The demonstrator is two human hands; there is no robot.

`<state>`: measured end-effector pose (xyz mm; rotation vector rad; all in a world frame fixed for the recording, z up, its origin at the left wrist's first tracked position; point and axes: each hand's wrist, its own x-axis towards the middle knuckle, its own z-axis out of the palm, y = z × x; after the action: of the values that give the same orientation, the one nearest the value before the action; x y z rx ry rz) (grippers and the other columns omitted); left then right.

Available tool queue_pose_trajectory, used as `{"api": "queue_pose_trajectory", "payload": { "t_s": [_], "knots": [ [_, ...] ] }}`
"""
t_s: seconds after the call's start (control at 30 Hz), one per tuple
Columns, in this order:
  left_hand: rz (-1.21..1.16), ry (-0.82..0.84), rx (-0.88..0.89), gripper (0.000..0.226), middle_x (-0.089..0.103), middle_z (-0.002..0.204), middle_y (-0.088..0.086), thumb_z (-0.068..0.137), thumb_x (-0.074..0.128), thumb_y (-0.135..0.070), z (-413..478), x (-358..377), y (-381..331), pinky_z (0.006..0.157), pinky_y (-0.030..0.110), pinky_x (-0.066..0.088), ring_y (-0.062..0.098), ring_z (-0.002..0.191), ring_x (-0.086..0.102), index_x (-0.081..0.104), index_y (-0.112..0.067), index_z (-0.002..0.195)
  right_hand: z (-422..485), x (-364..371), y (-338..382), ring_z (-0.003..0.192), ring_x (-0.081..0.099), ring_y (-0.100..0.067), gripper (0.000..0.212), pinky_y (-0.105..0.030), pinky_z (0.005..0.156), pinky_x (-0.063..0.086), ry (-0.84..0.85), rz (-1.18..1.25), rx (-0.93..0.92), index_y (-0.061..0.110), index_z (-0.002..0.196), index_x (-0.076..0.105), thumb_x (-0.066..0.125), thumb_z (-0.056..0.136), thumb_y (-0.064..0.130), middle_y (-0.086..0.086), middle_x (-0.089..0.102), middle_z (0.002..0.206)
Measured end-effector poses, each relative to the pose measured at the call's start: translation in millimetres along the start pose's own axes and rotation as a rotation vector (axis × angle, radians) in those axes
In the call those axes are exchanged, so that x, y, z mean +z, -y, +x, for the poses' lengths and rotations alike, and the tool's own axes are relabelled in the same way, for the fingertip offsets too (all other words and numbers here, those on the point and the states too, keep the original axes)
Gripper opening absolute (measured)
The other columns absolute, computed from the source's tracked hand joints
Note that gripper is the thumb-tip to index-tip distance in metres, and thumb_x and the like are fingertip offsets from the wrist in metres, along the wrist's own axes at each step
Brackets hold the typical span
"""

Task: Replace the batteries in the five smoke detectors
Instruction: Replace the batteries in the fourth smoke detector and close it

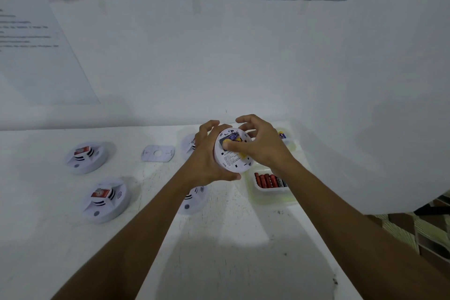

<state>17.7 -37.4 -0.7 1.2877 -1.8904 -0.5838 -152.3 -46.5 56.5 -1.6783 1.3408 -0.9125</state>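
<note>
My left hand (207, 161) grips a round white smoke detector (231, 158) above the table, its back turned toward me. A purple and yellow battery (232, 139) sits in its open compartment. My right hand (260, 146) presses its thumb on that battery while its curled fingers arch over the detector's top edge. Two more detectors (86, 157) (104, 200) lie at the left, each with a red battery on top. Two others (194, 200) (188, 143) are partly hidden behind my left arm and hand.
A detached white mounting plate (157, 153) lies between the detectors. A white tray (270, 192) of several red batteries stands at the right, with another tray (291, 140) behind it holding a purple battery. The table's right edge (341, 238) drops off; a papered wall stands close behind.
</note>
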Motion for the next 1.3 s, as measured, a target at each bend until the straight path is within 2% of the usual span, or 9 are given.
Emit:
{"api": "queue_pose_trajectory", "payload": {
  "t_s": [0.2, 0.33, 0.4, 0.57, 0.73, 0.8, 0.9, 1.03, 1.3],
  "knots": [
    [-0.065, -0.006, 0.046, 0.1, 0.025, 0.138, -0.007, 0.038, 0.079, -0.061, -6, -4, -5, 0.108, 0.035, 0.036, 0.02, 0.135, 0.031, 0.02, -0.077, 0.117, 3, 11, -4, 0.091, 0.068, -0.013, 0.054, -0.029, 0.072, 0.06, 0.018, 0.04, 0.063, 0.024, 0.105, 0.066, 0.092, 0.06, 0.04, 0.003, 0.069, 0.105],
    [-0.05, 0.023, 0.036, 0.099, 0.021, 0.146, -0.006, 0.038, 0.083, -0.059, -16, -14, 5, 0.108, 0.026, 0.036, 0.01, 0.134, 0.029, 0.033, -0.055, 0.123, 5, 23, -2, 0.086, 0.071, -0.017, 0.046, -0.037, 0.074, 0.062, 0.01, 0.069, 0.069, 0.02, 0.097, 0.068, 0.092, 0.061, 0.035, 0.001, 0.072, 0.098],
    [-0.054, 0.04, 0.032, 0.099, 0.02, 0.148, -0.005, 0.039, 0.084, -0.06, -21, -22, 14, 0.108, 0.025, 0.037, 0.01, 0.136, 0.029, 0.034, -0.05, 0.125, 6, 32, 1, 0.084, 0.072, -0.018, 0.04, -0.034, 0.07, 0.062, 0.008, 0.096, 0.067, 0.02, 0.094, 0.068, 0.091, 0.063, 0.032, 0.0, 0.072, 0.095],
    [-0.112, 0.062, -0.007, 0.104, 0.018, 0.147, -0.007, 0.04, 0.085, -0.056, -31, -57, 35, 0.108, 0.025, 0.038, 0.013, 0.139, 0.028, 0.026, -0.067, 0.124, 9, 59, 10, 0.09, 0.07, -0.022, 0.026, -0.034, 0.072, 0.061, 0.004, 0.237, 0.039, 0.016, 0.098, 0.069, 0.084, 0.077, 0.018, -0.005, 0.073, 0.098],
    [-0.14, 0.076, -0.024, 0.109, 0.026, 0.142, -0.012, 0.042, 0.089, -0.047, -44, -102, 59, 0.114, 0.029, 0.033, 0.01, 0.137, 0.026, 0.033, -0.039, 0.135, 13, 88, 29, 0.089, 0.07, -0.027, 0.023, -0.039, 0.074, 0.06, 0.103, 0.336, -0.041, 0.019, 0.101, 0.069, 0.076, 0.083, 0.005, -0.008, 0.072, 0.102],
    [-0.166, 0.061, -0.007, 0.105, 0.032, 0.136, -0.02, 0.044, 0.089, -0.045, -48, -118, 68, 0.113, 0.037, 0.035, 0.014, 0.134, 0.032, 0.034, -0.04, 0.133, 15, 104, 37, 0.084, 0.07, -0.028, 0.022, -0.04, 0.071, 0.058, 0.087, 0.369, -0.064, 0.019, 0.099, 0.069, 0.075, 0.083, 0.004, -0.009, 0.072, 0.102],
    [-0.197, 0.028, -0.039, 0.103, 0.037, 0.138, -0.011, 0.049, 0.09, -0.041, -53, -136, 85, 0.109, 0.045, 0.04, 0.015, 0.132, 0.037, 0.033, -0.04, 0.136, 19, 130, 45, 0.085, 0.07, -0.031, 0.021, -0.033, 0.062, 0.057, 0.003, 0.384, -0.058, 0.024, 0.093, 0.071, 0.075, 0.084, 0.006, -0.006, 0.072, 0.104],
    [-0.247, 0.019, -0.051, 0.105, 0.042, 0.14, -0.007, 0.049, 0.09, -0.051, -56, -151, 104, 0.11, 0.041, 0.041, 0.016, 0.131, 0.043, 0.033, -0.036, 0.137, 24, 162, 51, 0.089, 0.071, -0.029, 0.016, -0.036, 0.065, 0.059, -0.041, 0.392, -0.048, 0.022, 0.093, 0.071, 0.074, 0.086, 0.008, -0.004, 0.072, 0.101],
    [-0.232, 0.071, -0.095, 0.095, 0.045, 0.136, -0.014, 0.054, 0.089, -0.038, -58, -177, 138, 0.109, 0.035, 0.042, 0.011, 0.126, 0.047, 0.035, -0.039, 0.132, 37, 197, 56, 0.089, 0.072, -0.025, 0.012, -0.038, 0.072, 0.062, -0.008, 0.325, -0.065, 0.019, 0.095, 0.07, 0.074, 0.086, 0.011, -0.001, 0.074, 0.1]
  ]
}}
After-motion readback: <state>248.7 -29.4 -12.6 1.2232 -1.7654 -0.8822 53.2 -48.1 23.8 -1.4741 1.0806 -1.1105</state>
